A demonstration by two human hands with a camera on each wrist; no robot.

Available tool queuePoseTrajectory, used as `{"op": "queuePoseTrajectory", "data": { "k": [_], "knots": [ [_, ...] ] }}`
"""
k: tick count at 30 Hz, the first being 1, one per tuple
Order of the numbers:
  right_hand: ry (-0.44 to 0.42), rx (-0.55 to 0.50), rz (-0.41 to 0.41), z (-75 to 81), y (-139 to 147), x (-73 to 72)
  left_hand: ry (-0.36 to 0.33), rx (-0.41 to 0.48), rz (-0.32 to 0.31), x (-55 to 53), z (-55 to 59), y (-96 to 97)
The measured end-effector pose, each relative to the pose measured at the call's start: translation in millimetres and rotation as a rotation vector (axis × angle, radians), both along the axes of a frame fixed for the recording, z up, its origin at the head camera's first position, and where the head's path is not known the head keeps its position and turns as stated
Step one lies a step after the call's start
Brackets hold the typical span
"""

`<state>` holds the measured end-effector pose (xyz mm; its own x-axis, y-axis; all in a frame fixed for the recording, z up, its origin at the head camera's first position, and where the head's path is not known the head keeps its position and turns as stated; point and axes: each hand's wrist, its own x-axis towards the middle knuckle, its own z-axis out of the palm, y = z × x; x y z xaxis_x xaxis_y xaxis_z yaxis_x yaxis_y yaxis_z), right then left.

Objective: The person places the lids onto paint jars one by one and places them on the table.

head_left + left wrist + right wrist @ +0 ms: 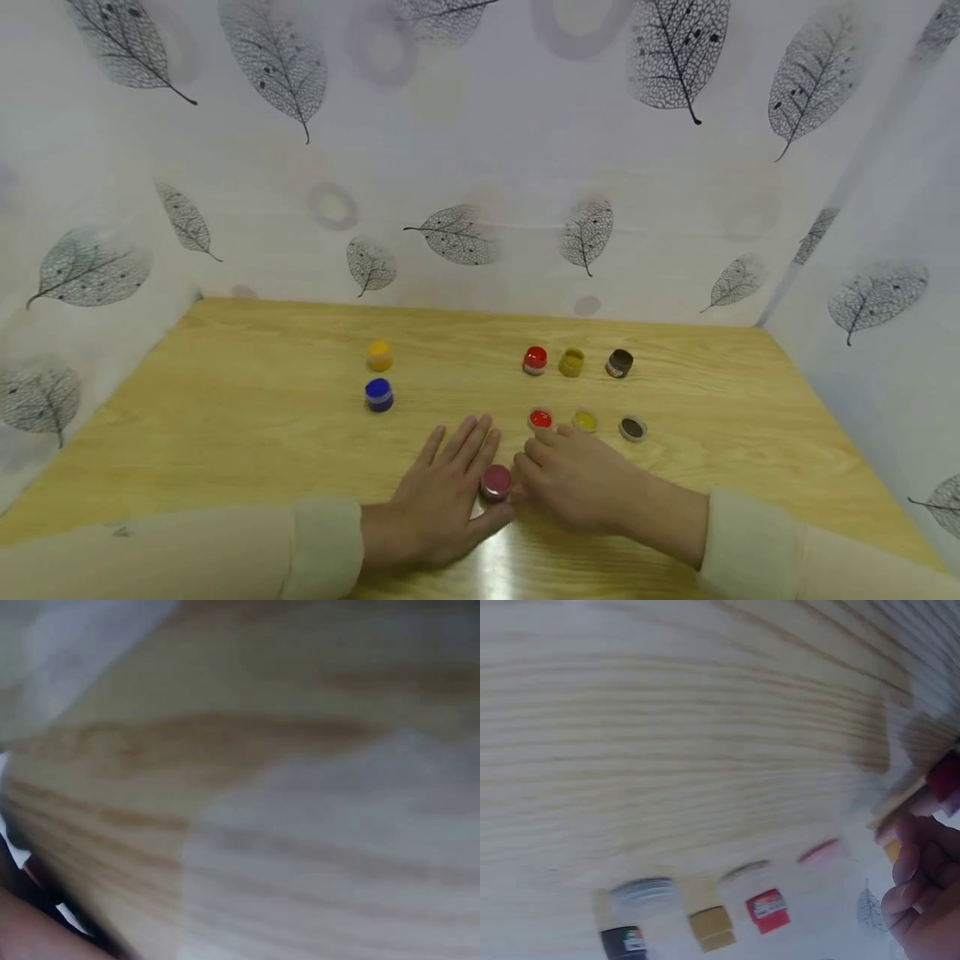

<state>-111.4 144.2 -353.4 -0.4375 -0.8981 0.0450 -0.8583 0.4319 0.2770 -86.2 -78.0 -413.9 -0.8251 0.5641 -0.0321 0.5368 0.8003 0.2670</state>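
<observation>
A small dark-pink paint jar (496,482) stands near the table's front, between both hands. My left hand (448,492) lies spread with straight fingers along the jar's left side, its thumb stretched out on the near side. Close by on the right is my right hand (573,479), fingers (919,874) curled in, with nothing showing between them. In the right wrist view the same jar (946,776) appears beyond those fingers. Just past the right knuckles lie a lid with red paint (540,419) and a lid with yellow paint (584,420).
Behind the lids stand a red jar (535,360), a mustard-yellow jar (572,362) and a black jar (619,363). A dark-coated lid (633,428) lies at right. Orange (379,356) and blue (378,395) jars stand at back left. Leaf-patterned cloth (480,150) borders the wooden table (247,400).
</observation>
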Motion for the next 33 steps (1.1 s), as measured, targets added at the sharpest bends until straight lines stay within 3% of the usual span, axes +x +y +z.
{"op": "queuePoseTrajectory", "data": {
  "k": [5, 13, 19, 24, 33],
  "knots": [
    [0.022, -0.02, -0.011, -9.3, 20, 1.8, -0.06, 0.032, 0.002, 2.3, 10.8, 0.6],
    [0.039, -0.063, -0.038, -16.2, 36, 4.6, 0.009, 0.082, -0.007, -5.0, 16.5, 4.8],
    [0.074, -0.087, -0.029, -18.3, 39, 5.3, 0.027, 0.045, -0.012, -8.3, 19.3, -6.1],
    [0.066, -0.094, -0.033, -19.9, 40, 5.4, 0.102, -0.017, 0.014, -10.2, 22.5, -26.6],
    [0.042, -0.094, -0.04, -24.9, 40, 4.4, 0.297, -0.135, 0.046, -14.9, 24.6, -70.5]
  ]
}}
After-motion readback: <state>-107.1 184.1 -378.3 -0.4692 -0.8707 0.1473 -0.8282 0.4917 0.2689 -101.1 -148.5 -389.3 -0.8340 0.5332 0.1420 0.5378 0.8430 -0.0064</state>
